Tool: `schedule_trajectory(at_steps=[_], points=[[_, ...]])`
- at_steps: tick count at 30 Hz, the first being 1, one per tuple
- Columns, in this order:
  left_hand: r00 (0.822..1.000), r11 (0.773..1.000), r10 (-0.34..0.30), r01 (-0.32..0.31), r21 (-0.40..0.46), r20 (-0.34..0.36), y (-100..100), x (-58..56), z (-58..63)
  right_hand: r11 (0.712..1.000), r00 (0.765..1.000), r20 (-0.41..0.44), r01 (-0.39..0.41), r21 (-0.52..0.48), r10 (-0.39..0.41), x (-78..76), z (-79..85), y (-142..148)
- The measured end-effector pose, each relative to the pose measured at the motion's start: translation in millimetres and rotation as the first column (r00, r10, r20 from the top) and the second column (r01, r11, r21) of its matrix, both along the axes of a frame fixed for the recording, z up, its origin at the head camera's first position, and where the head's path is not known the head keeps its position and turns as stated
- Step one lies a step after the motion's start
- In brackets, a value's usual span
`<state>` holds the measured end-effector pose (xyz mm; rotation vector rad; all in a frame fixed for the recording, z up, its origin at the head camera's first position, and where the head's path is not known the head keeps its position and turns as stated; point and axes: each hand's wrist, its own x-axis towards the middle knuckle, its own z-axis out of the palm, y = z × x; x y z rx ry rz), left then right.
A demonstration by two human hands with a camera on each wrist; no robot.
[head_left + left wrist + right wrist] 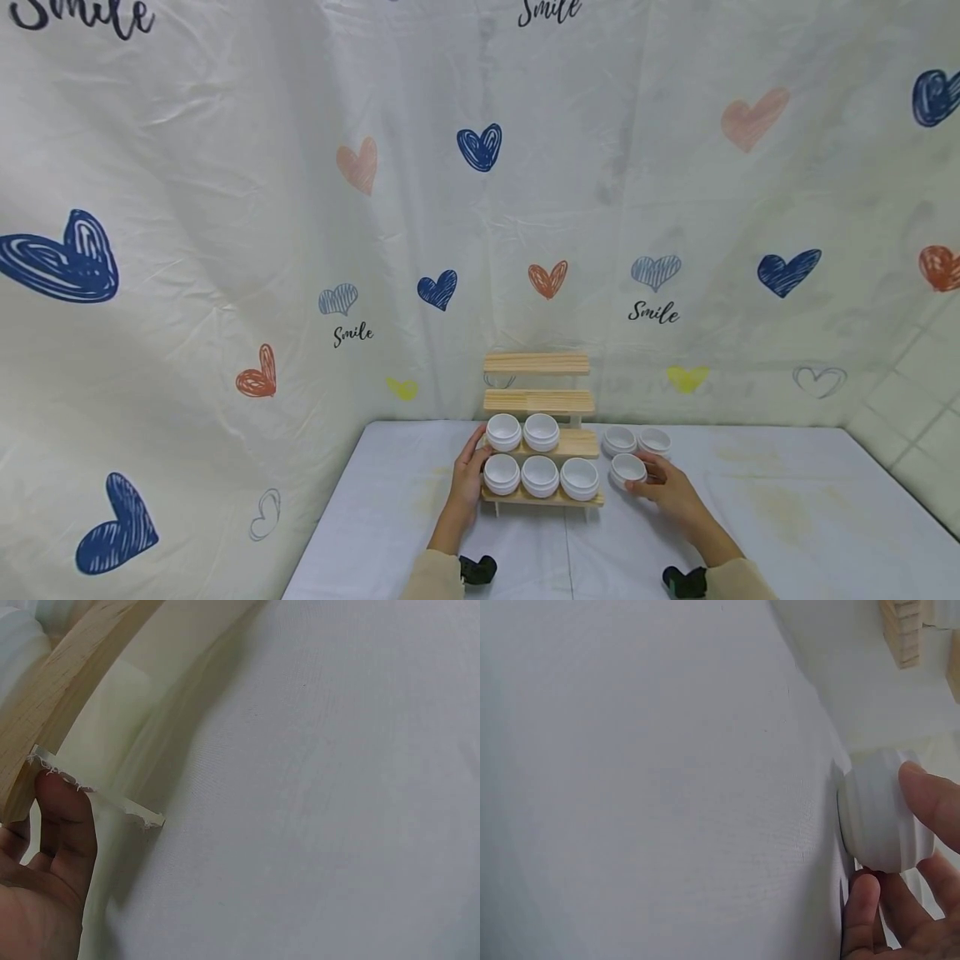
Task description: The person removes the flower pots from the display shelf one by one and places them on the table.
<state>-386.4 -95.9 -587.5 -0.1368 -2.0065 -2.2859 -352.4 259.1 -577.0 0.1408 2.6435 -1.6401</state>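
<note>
Your left hand (467, 482) has its fingers curled on the left end of the wooden stand (537, 401), one fingertip right by a pale leg (109, 793) in the left wrist view. Can't tell which tier it's gripping. Your right hand (672, 493) is pinching a white cup (627, 469), thumb on one side and fingers on the other, so the gap's about as wide as the cup. That cup's on the table (757, 533) just right of the stand, in front of two other cups (619, 440). Mouth points up, squat shape, axis pretty much vertical. The stand's shelves run long ways left to right, stepping up toward the backdrop (570, 200), with five cups (540, 477) on the lower two tiers, all mouth up.
</note>
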Motion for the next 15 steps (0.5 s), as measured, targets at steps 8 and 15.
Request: schedule_trajectory(at_steps=[8,15], points=[[1.0,1.0,-0.005,0.005,-0.016,0.003,1.2,0.0,2.0,1.0,1.0,-0.003,-0.003,0.001,0.003,1.4,1.9,-0.8],[1.0,1.0,0.0,0.0,-0.005,0.012,1.1,1.9,3.7,1.0,1.0,0.009,-0.001,-0.004,0.001,1.6,2.1,-0.6]])
